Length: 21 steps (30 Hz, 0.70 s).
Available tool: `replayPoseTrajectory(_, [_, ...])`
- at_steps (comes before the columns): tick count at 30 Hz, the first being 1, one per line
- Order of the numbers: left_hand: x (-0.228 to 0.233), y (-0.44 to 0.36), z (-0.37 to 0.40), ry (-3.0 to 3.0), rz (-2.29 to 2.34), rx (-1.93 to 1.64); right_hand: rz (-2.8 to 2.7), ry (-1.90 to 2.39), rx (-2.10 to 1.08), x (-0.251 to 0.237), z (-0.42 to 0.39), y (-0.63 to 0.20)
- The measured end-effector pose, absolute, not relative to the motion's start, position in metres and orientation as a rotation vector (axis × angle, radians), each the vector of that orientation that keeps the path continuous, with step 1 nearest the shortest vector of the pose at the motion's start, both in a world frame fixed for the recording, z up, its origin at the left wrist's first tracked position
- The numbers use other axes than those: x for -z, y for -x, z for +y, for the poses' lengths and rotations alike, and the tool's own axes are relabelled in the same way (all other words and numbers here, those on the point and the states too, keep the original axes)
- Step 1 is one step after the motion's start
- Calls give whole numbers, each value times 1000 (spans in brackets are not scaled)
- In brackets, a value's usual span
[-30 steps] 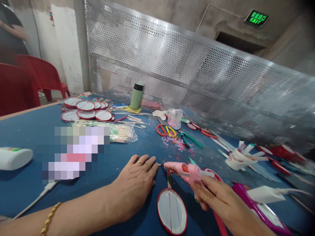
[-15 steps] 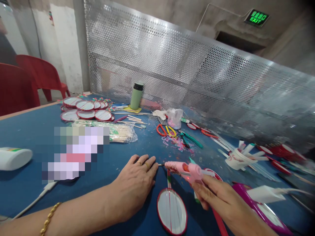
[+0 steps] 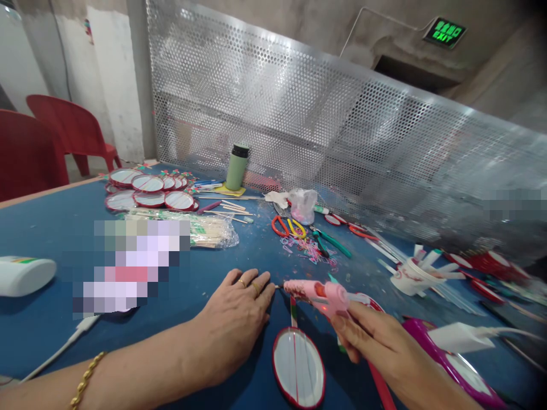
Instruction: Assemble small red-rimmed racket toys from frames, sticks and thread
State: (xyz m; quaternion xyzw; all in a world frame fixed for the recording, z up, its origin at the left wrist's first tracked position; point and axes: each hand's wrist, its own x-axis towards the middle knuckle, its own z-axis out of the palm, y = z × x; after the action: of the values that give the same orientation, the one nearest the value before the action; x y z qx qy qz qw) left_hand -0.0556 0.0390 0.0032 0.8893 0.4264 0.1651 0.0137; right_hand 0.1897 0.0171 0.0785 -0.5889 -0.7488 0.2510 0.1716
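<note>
The pink glue gun is clasped in the right hand, fingers wrapped around its handle. Its long axis is laid level, nozzle directed left toward the left hand, which is spread flat on the blue worktop, empty. The nozzle tip appears just short of the left fingertips. The red-rimmed oval fan is located directly below the glue gun, nearer the right hand.

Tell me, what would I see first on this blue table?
Right up front, the right hand holds a pink glue gun, its tip pointing at the left hand, which lies flat on the blue table. Just below the gun lies a red-rimmed oval disc; more such discs are piled at the far left.
</note>
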Motion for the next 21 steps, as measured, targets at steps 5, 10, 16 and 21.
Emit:
replayPoseTrajectory(5, [-5,56,38,-2767,1324,-513,-2118,1719,-748,-79,17,-190])
replayPoseTrajectory(10, [-4,56,38,-2773,1325,-511,-2111,1717,-755,-77,17,-193])
replayPoseTrajectory(16, [-7,56,39,-2758,1340,-477,-2152,1706,-707,-78,19,-196])
replayPoseTrajectory(21, [-10,55,38,-2741,1330,-444,-2147,1705,-747,-80,20,-195])
